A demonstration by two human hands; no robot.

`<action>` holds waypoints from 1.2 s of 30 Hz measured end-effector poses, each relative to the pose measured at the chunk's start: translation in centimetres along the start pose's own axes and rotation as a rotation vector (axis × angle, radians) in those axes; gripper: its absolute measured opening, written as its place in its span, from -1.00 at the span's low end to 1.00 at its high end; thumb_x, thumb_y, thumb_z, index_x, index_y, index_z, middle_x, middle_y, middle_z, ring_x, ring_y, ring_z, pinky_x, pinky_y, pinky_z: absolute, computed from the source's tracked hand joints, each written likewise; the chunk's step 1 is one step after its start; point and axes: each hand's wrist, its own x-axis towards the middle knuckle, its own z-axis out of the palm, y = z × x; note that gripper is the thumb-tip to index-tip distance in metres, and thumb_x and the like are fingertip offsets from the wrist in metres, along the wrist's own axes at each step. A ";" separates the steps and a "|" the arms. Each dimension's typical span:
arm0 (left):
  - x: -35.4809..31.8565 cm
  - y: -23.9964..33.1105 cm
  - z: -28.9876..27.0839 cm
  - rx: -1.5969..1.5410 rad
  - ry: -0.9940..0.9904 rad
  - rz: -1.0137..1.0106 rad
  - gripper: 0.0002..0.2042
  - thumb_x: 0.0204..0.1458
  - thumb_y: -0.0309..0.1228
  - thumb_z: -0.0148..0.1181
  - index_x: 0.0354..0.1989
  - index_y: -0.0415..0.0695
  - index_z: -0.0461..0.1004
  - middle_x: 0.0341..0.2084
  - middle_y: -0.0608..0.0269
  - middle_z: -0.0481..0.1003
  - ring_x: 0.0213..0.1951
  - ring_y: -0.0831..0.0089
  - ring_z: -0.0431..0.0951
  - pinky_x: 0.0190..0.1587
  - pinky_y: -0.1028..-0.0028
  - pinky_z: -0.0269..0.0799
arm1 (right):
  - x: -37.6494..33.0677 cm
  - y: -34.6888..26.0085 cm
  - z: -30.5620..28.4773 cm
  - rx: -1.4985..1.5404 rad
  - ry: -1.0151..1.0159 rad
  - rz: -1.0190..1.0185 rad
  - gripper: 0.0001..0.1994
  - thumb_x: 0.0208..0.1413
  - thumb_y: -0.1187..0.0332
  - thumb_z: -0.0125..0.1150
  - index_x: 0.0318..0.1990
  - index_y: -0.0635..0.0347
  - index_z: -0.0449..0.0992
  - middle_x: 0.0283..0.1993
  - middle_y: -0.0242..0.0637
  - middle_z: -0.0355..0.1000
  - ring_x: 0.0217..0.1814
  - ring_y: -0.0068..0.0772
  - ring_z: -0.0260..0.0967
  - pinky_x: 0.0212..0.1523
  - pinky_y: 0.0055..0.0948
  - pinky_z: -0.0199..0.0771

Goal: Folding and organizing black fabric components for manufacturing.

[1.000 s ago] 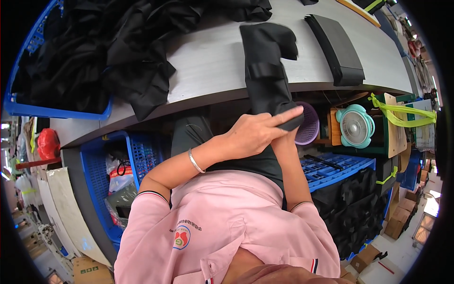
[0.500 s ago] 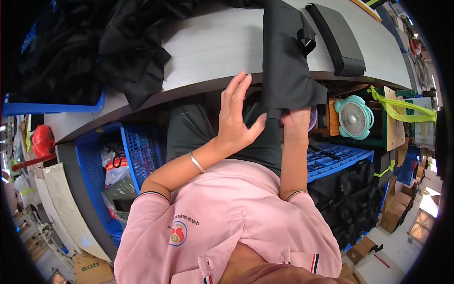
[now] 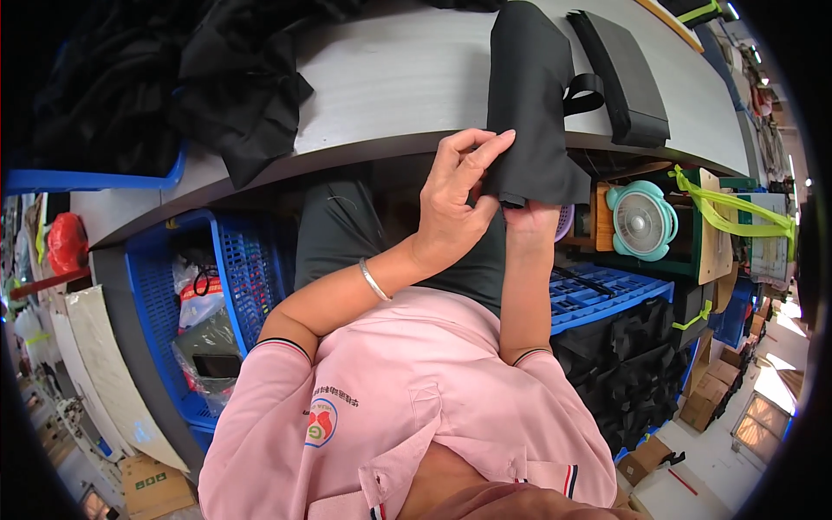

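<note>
A long black fabric piece with a black strap loop on its right side extends from the grey table over its near edge. Its left side is now rounded, and the lower end looks rolled or folded. My left hand is at that left side, fingertips on the cloth and thumb by the lower corner. From below, my right hand grips the lower end; its fingers are hidden under the fabric.
A stack of folded black fabric lies on the grey table. Loose black cloth heaps at left by a blue bin. Blue crates flank my legs. A teal fan stands at right.
My left hand has moved right and up from beside the fabric onto its left side, its fingers bending in. The fabric has turned from flat to curled, and its strap loop swung outward.
</note>
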 end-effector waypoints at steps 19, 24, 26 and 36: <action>-0.1 -2.0 -0.4 0.040 0.023 0.092 -0.24 -0.29 -0.86 0.15 0.23 -0.05 0.46 -0.01 0.22 0.37 -0.23 0.48 0.45 -0.28 0.56 0.43 | 0.8 2.2 2.1 -0.115 0.043 -0.071 -0.59 0.32 0.13 0.01 0.17 0.19 0.33 0.14 -0.18 0.38 0.13 -0.21 0.40 0.16 -0.23 0.46; 0.3 -2.3 -1.2 -0.017 -0.028 -0.008 -0.21 -0.29 -0.90 0.08 0.26 -0.05 0.42 -0.03 0.12 0.36 -0.15 0.30 0.48 -0.12 0.44 0.50 | 1.7 2.2 1.6 -0.155 0.092 -0.026 -0.59 0.33 0.14 0.00 0.19 0.21 0.31 0.14 -0.18 0.39 0.13 -0.21 0.40 0.15 -0.23 0.48; 0.6 -2.2 -1.2 -0.029 -0.026 -0.016 -0.21 -0.28 -0.90 0.08 0.26 -0.05 0.43 -0.03 0.12 0.36 -0.15 0.31 0.48 -0.13 0.44 0.50 | 2.1 2.5 0.8 -0.222 0.023 -0.092 -0.57 0.31 0.17 0.03 0.22 0.24 0.33 0.16 -0.14 0.41 0.12 -0.22 0.44 0.15 -0.25 0.51; 1.2 -2.3 -2.8 -0.063 -0.161 -0.021 -0.31 -0.12 -0.72 0.12 0.32 -0.15 0.33 0.10 0.05 0.35 -0.08 0.25 0.48 -0.12 0.44 0.47 | 2.5 2.7 1.7 -0.103 0.133 -0.067 -0.55 0.33 0.18 0.01 0.25 0.26 0.29 0.20 -0.11 0.38 0.14 -0.18 0.43 0.16 -0.23 0.50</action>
